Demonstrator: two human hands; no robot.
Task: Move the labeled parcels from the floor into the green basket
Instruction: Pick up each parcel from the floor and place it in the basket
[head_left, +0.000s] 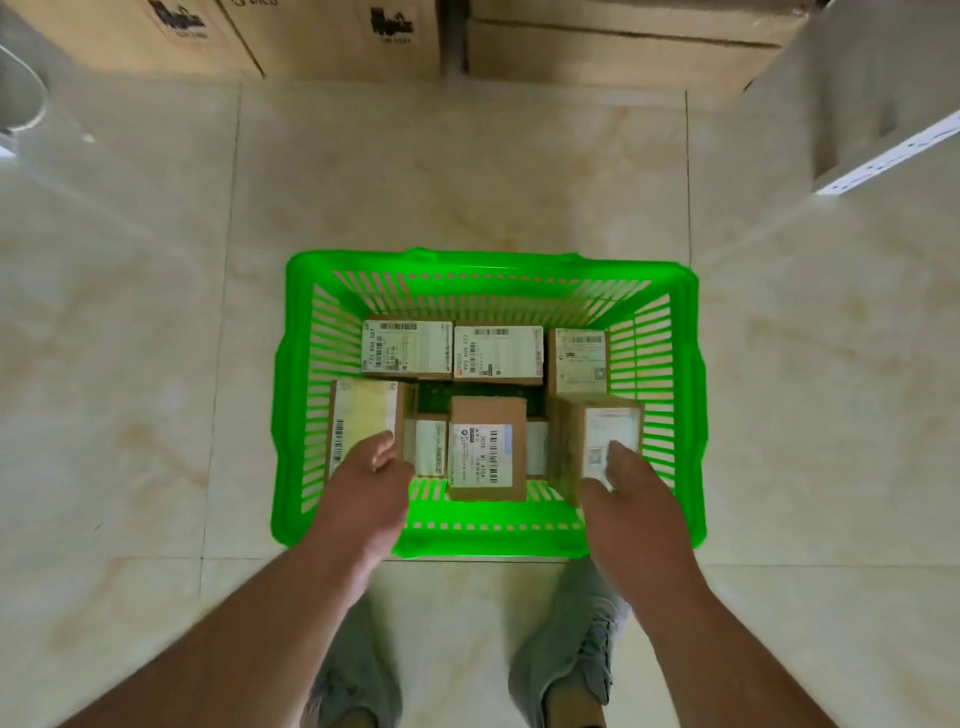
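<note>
A green slatted basket stands on the tiled floor in front of my feet. Several brown parcels with white labels fill it. Three lie along its far side, among them one at the far left. A tall parcel stands in the near middle. My left hand reaches over the near left parcel, fingers curled at its near edge. My right hand lies over the near right parcel, thumb at its left side. Whether either hand truly grips its parcel is unclear.
Large cardboard cartons line the far edge of the floor. A pale box or shelf juts in at the upper right. My two grey shoes stand just behind the basket. Marble-look tiles surround the basket.
</note>
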